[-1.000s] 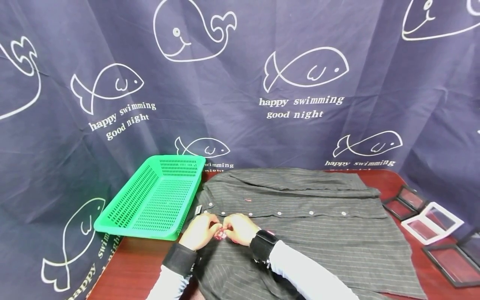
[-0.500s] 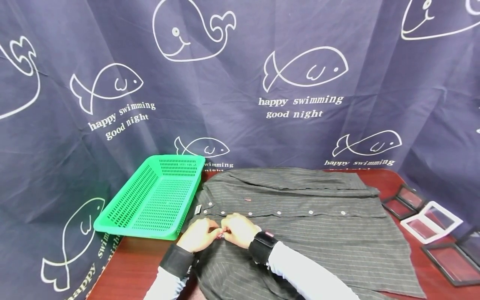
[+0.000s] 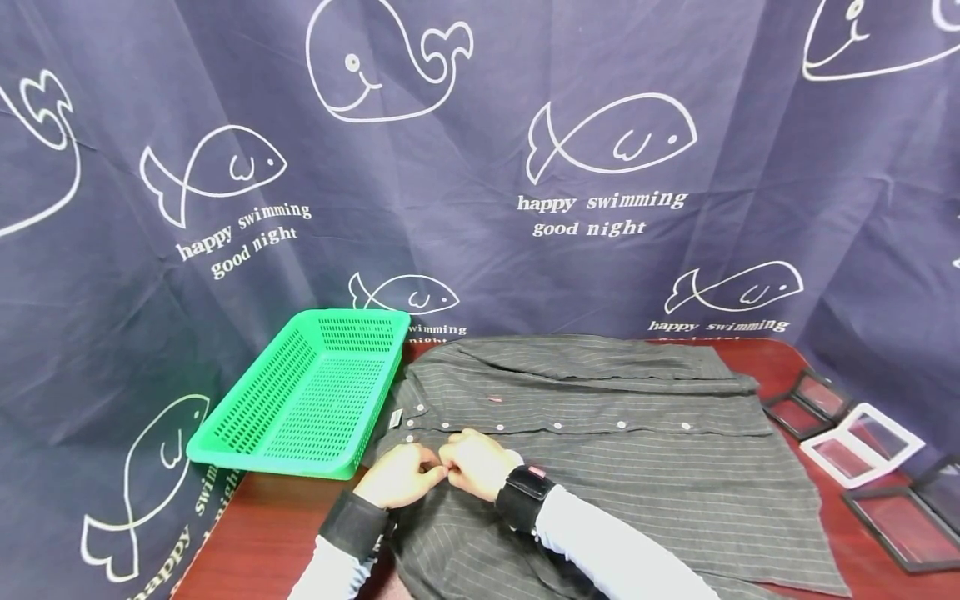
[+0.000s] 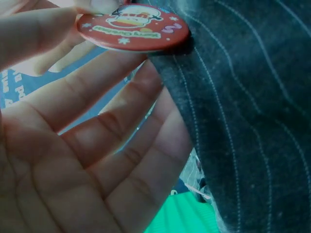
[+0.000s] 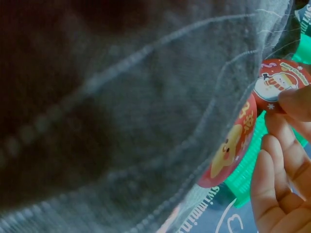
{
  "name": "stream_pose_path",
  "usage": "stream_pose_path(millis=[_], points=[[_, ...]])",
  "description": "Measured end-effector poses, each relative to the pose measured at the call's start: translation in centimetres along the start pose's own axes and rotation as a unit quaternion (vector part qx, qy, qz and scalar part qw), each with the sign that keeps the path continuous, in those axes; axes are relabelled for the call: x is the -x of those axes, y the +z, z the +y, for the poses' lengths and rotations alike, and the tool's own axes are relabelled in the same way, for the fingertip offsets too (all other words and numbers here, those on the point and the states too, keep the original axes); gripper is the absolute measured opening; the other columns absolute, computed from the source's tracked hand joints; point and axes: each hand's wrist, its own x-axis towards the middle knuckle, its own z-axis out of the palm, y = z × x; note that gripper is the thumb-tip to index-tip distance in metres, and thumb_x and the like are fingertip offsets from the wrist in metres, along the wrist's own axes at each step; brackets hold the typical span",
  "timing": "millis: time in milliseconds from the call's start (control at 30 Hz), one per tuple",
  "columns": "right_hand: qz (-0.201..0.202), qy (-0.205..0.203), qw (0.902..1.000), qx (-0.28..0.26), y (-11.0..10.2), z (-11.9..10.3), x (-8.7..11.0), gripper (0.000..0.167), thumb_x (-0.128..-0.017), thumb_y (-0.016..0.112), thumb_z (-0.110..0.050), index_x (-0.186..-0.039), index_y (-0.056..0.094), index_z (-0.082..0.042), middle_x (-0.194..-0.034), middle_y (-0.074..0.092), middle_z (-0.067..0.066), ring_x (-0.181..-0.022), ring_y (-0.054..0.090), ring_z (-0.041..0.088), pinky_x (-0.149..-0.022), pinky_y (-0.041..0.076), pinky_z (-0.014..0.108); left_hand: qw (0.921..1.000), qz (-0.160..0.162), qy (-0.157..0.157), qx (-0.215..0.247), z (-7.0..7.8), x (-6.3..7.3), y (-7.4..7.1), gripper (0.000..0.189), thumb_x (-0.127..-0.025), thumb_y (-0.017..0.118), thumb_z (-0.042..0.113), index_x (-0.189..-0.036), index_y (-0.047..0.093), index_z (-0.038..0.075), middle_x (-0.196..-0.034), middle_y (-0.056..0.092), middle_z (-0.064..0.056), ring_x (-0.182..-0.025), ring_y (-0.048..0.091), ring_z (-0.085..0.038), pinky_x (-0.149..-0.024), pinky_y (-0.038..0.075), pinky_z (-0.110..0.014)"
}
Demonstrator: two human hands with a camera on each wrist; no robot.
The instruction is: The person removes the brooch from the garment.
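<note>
A dark grey pinstriped shirt [image 3: 660, 483] with a row of white buttons lies spread across the table. Over its left part, my left hand [image 3: 400, 477] and right hand [image 3: 476, 464] meet at the fingertips. In the left wrist view, thumb and fingers of the left hand pinch a round red badge [image 4: 133, 29] with a snowman print, right at the shirt's edge. My right hand is curled on the shirt cloth; the cloth hides it in the right wrist view. A second red badge [image 5: 231, 148], printed with a yellow star, shows there beside the cloth.
A green plastic basket [image 3: 397, 367] stands at the left edge of the red-brown table [image 3: 262, 517]. Along the right edge lie a black frame [image 3: 802, 412], a white frame [image 3: 862, 479] and another dark frame [image 3: 907, 529], each hinged open. A printed blue curtain [image 3: 480, 183] hangs behind.
The red badge seen between the fingertips in the head view is now hidden by the hands. The hands have turned slightly inward, and a button left of them has come into sight.
</note>
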Motion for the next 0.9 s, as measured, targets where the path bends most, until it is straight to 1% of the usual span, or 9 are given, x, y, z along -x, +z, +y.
stream_pose_path(millis=[133, 200, 267, 400, 567, 733, 900], points=[[-0.001, -0.012, 0.9999, -0.011, -0.39, -0.12, 0.16, 0.02, -0.07, 0.075, -0.009, -0.065, 0.058, -0.019, -0.069, 0.054, -0.007, -0.067, 0.052, 0.012, -0.06, 0.038, 0.018, 0.9999, -0.013, -0.004, 0.005, 0.43, 0.07, -0.33, 0.013, -0.085, 0.069, 0.026, -0.078, 0.074, 0.016, -0.073, 0.07, 0.007, -0.065, 0.06, -0.005, -0.058, 0.045, -0.021], [-0.003, -0.014, 0.9997, -0.018, -0.56, -0.21, 0.26, 0.019, -0.07, 0.075, -0.008, -0.066, 0.06, -0.019, -0.07, 0.055, -0.007, -0.069, 0.052, 0.011, -0.061, 0.038, 0.016, 0.9997, -0.019, -0.004, 0.012, 0.57, 0.09, -0.42, 0.013, -0.084, 0.069, 0.026, -0.076, 0.074, 0.017, -0.071, 0.068, 0.008, -0.063, 0.057, -0.003, -0.056, 0.044, -0.021], [-0.007, -0.014, 0.9996, -0.021, -0.69, -0.3, 0.38, 0.019, -0.07, 0.076, -0.007, -0.067, 0.061, -0.019, -0.07, 0.055, -0.007, -0.07, 0.053, 0.011, -0.061, 0.038, 0.015, 0.9996, -0.023, -0.004, 0.017, 0.54, 0.1, -0.3, 0.013, -0.084, 0.07, 0.025, -0.072, 0.072, 0.018, -0.067, 0.065, 0.01, -0.06, 0.052, 0.001, -0.054, 0.041, -0.019], [-0.011, -0.015, 0.9997, -0.014, -0.69, -0.37, 0.6, 0.018, -0.07, 0.078, -0.01, -0.067, 0.063, -0.019, -0.07, 0.056, -0.007, -0.069, 0.055, 0.011, -0.06, 0.038, 0.014, 0.9994, -0.026, 0.002, 0.024, 0.48, 0.12, -0.1, 0.016, -0.082, 0.07, 0.024, -0.066, 0.07, 0.02, -0.061, 0.059, 0.013, -0.055, 0.045, 0.004, -0.05, 0.037, -0.017], [-0.01, -0.024, 0.9996, -0.008, -0.55, -0.36, 0.8, 0.017, -0.07, 0.08, -0.014, -0.067, 0.065, -0.02, -0.069, 0.056, -0.007, -0.067, 0.053, 0.01, -0.059, 0.037, 0.014, 0.9995, -0.025, 0.002, 0.018, 0.52, 0.26, -0.01, 0.014, -0.08, 0.072, 0.025, -0.067, 0.07, 0.022, -0.061, 0.059, 0.016, -0.056, 0.045, 0.005, -0.051, 0.038, -0.016], [-0.027, -0.028, 0.9991, -0.014, -0.47, -0.28, 0.85, 0.016, -0.072, 0.081, -0.019, -0.067, 0.067, -0.02, -0.069, 0.057, -0.007, -0.07, 0.055, 0.01, -0.063, 0.04, 0.016, 0.9994, -0.022, 0.012, 0.024, 0.81, 0.38, -0.18, 0.016, -0.079, 0.074, 0.025, -0.065, 0.067, 0.021, -0.059, 0.056, 0.013, -0.055, 0.044, 0.004, -0.05, 0.036, -0.017], [-0.052, -0.014, 0.9984, -0.016, -0.71, -0.43, 0.84, 0.015, -0.074, 0.082, -0.024, -0.068, 0.069, -0.021, -0.071, 0.058, -0.008, -0.072, 0.056, 0.009, -0.064, 0.041, 0.015, 0.9995, -0.026, 0.009, 0.013, 0.9, 0.41, -0.18, 0.019, -0.08, 0.073, 0.025, -0.064, 0.063, 0.02, -0.058, 0.054, 0.012, -0.057, 0.044, 0.001, -0.052, 0.035, -0.018]])
